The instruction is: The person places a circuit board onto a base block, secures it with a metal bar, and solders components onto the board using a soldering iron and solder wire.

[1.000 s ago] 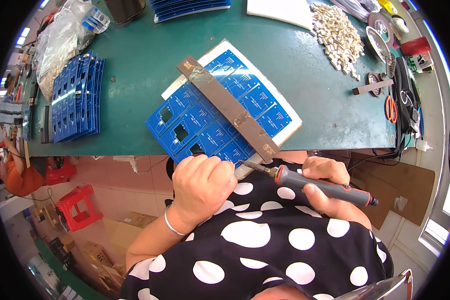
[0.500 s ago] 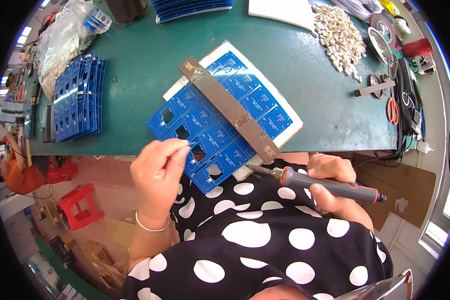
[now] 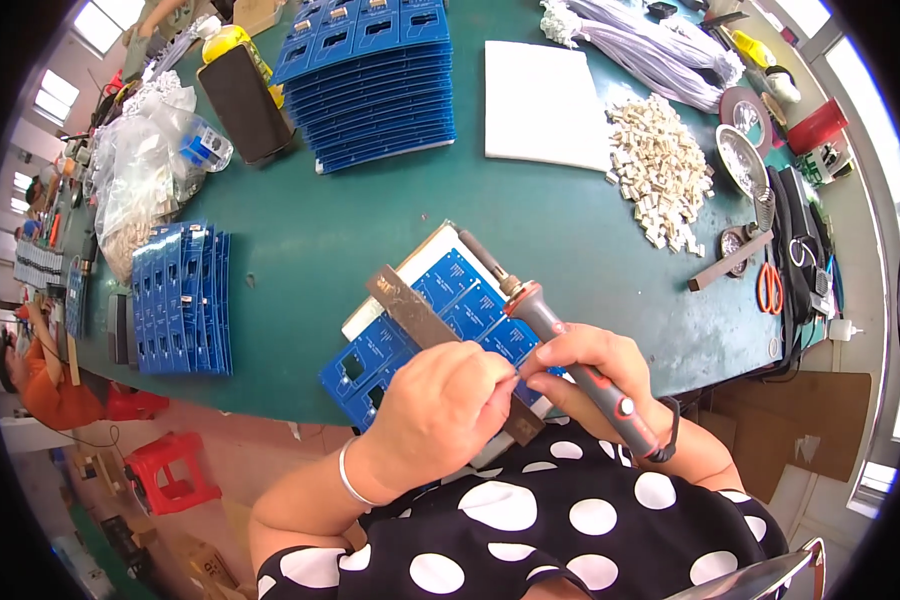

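Nearest the body, at 7 o'clock from where the fingertips meet, a white bangle [image 3: 348,475] rings the left wrist. The left grip [image 3: 440,405] is curled closed, thumb against forefinger; whether it has anything tiny between them, I cannot tell. At 3 o'clock the right grip [image 3: 605,375] is wrapped round a grey-and-red soldering iron [image 3: 545,315], its forefinger and thumb reaching in to the left fingertips. The iron's tip points to 11 o'clock, away from both hands.

Just beyond and partly under the hands lies the blue board panel [image 3: 445,285], at about 10 o'clock, on a white pad [image 3: 375,315]. A brown bar [image 3: 410,305] crosses it from 10 towards 4 o'clock.

Good handling here would mean keeping the hot end clear of the pinching fingers, bracing fingertip against fingertip for steadiness, and letting the bar's weight hold the panel without a wrist nudging it.

Farther across the green surface [image 3: 300,230], leaning blue boards [image 3: 180,300] stand at 9 to 10 o'clock, small pale connectors [image 3: 660,170] are heaped at 1, a white slab [image 3: 545,105] lies at 12, and a tall board stack [image 3: 370,110] sits at 11
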Demonstrator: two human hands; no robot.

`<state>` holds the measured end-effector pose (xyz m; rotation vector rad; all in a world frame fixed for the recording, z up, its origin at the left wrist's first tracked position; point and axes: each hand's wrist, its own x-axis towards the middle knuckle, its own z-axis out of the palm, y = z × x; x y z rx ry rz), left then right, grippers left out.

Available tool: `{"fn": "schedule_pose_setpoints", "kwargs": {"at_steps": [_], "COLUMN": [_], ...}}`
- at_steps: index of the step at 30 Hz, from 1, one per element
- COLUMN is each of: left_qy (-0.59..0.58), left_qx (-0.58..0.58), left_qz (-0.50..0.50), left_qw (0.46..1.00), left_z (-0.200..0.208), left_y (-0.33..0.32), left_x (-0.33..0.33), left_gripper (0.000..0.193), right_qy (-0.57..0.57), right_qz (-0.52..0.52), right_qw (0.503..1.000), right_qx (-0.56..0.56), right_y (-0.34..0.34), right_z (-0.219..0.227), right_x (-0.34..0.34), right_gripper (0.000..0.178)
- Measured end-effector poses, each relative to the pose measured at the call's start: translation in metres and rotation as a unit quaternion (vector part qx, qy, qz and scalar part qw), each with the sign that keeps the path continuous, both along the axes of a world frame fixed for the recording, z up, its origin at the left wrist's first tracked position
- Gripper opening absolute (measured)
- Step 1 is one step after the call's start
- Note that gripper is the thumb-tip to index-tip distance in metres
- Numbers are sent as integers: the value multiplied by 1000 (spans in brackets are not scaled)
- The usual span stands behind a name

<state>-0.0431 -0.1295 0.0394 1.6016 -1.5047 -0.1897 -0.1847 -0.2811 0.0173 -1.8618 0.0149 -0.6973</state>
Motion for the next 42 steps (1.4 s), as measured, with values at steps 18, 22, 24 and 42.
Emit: {"fn": "schedule_pose_setpoints", "kwargs": {"at_steps": [18,22,24,42], "left_qy": [-168,-140,-151,-176], "left_qx": [67,68,72,89], "left_qz": [221,192,187,174], "left_qw": [958,969,968,965], "left_z": [-4,-11,-17,-26], "left_y": [14,7,4,-1], "left_x": [55,53,52,51], "left_gripper": [16,16,17,17], "right_qy": [118,71,99,149], "right_qz": [-13,-63,-94,-76], "right_qw": [988,974,955,950], "right_qx": [-97,206,264,264], "right_y": [-116,-106,-81,-50], "right_z": [67,49,26,-6], "right_x": [13,16,11,5], "right_gripper": [28,37,33,16]}}
